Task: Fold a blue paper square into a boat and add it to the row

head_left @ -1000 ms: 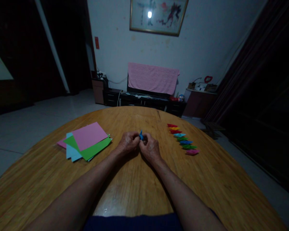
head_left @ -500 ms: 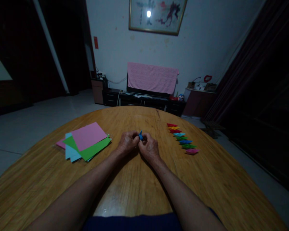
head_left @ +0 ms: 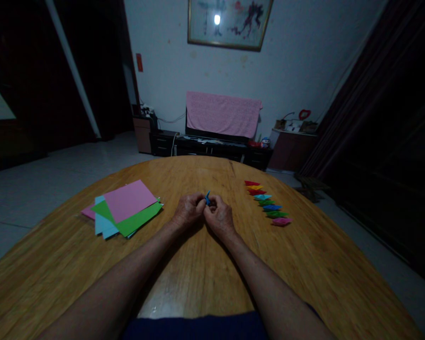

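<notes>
My left hand [head_left: 189, 211] and my right hand [head_left: 219, 218] meet at the middle of a round wooden table [head_left: 205, 278]. Both pinch a small folded piece of blue paper [head_left: 207, 198], whose tip sticks up between the fingertips. Both hands are closed and rest on the tabletop. Most of the blue paper is hidden by my fingers.
A loose stack of coloured paper sheets [head_left: 123, 211], pink on top over green and light blue, lies to the left. A row of several small folded paper shapes [head_left: 267, 203] in different colours runs along the right. Behind the table stands a low dark cabinet [head_left: 212, 146] with a pink cloth [head_left: 222, 114].
The hands stay in place, with only small finger movement on the blue paper. The view has shifted slightly.
</notes>
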